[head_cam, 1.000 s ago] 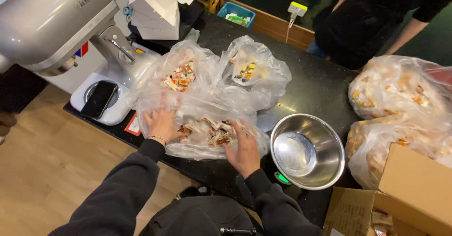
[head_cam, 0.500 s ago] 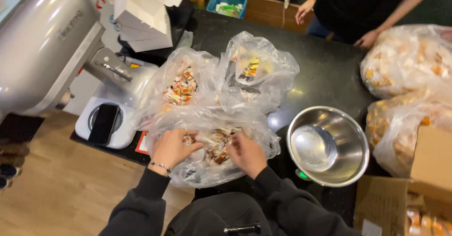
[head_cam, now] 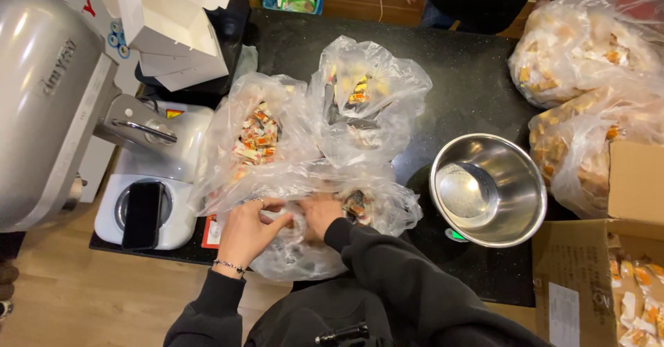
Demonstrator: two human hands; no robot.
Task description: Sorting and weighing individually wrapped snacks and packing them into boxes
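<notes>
We see a black counter [head_cam: 470, 77]. Left of the steel bowl [head_cam: 488, 189] lies our clear bag [head_cam: 360, 205] of small wrapped snacks, soft, light and slippery. Our left hand [head_cam: 247, 228] and right hand [head_cam: 319, 213] pinch its crinkly top; we think that is the best spot.

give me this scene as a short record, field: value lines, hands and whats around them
left hand: gripping the near clear plastic bag of small wrapped packets
right hand: pressed into the same bag
other bags: two more behind it, on the black counter
steel bowl: empty, right of the bag
stand mixer: far left, a phone on its base
</notes>
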